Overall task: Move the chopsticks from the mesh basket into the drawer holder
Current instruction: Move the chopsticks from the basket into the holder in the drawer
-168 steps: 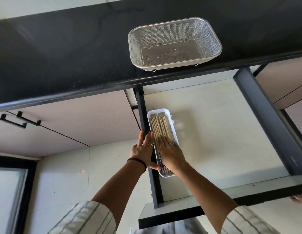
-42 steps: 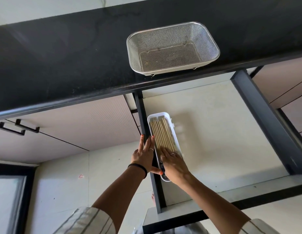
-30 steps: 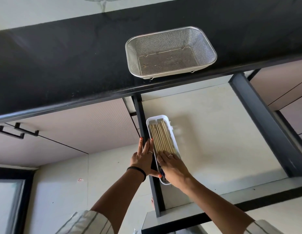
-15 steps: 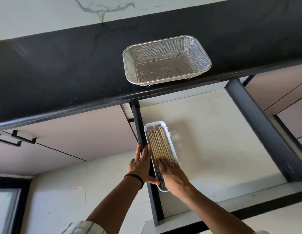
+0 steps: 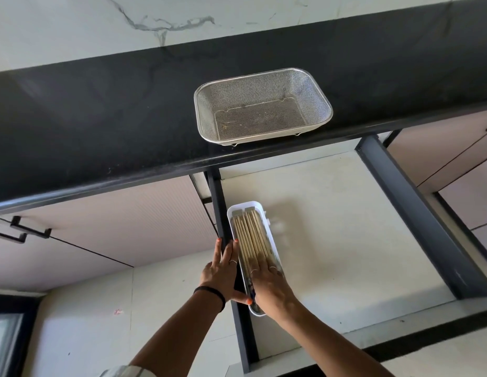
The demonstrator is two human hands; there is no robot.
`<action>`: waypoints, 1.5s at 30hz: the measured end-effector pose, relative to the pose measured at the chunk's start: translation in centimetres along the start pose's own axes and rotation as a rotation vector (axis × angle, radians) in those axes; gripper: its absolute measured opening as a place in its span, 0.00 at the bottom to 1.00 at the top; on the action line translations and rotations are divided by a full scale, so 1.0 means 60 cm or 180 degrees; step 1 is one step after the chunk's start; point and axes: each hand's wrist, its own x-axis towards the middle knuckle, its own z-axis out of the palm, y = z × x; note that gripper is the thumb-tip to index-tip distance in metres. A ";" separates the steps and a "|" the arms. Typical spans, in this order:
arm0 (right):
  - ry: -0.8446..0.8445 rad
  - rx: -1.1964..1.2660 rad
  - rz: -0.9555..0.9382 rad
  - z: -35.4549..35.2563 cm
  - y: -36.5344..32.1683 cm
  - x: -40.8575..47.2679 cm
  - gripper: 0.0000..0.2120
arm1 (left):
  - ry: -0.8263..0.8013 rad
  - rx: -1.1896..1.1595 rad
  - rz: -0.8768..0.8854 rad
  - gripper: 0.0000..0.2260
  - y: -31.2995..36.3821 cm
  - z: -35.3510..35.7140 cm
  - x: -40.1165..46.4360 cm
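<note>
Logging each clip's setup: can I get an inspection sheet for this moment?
Surface: black counter; open drawer below it.
Job's things: chopsticks lie side by side in the white holder, at the drawer's left side; mesh basket on the counter holds none.
Clutter: nothing seen.
Grippers: left hand flat against the holder's outer side; right hand flat on the chopsticks' near ends.
Cables: nothing seen.
Surroundings: marble wall, cabinet fronts with black handles, pale floor.

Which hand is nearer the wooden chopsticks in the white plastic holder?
Right. The right hand lies on the wooden chopsticks inside the white plastic holder; the left hand rests beside the holder on the drawer's dark side rail.
</note>
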 end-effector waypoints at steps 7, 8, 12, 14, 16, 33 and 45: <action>-0.0223 0.0167 0.0241 0.009 0.002 -0.005 0.37 | -0.0018 -0.0025 -0.0007 0.58 0.001 -0.002 -0.001; -0.0218 0.0191 0.0260 0.009 0.003 -0.004 0.37 | -0.0025 -0.0032 -0.0005 0.58 0.000 -0.003 0.001; -0.0247 0.0216 0.0282 0.005 0.006 -0.001 0.37 | -0.0060 -0.0035 0.0043 0.57 -0.001 -0.002 0.002; -0.0217 0.0213 0.0281 0.004 0.004 0.000 0.36 | -0.0063 -0.0052 0.0060 0.57 -0.002 0.001 0.002; -0.0174 0.0233 0.0284 0.002 0.003 0.000 0.35 | -0.0037 -0.0055 0.0055 0.57 -0.004 0.004 0.002; -0.0088 0.0579 -0.0456 -0.039 0.028 -0.036 0.21 | 0.0173 -0.0297 -0.0101 0.49 0.012 0.011 -0.020; 0.0488 0.0390 -0.0876 -0.081 0.159 -0.147 0.16 | 0.0363 -0.1055 -0.0477 0.37 0.118 0.032 -0.090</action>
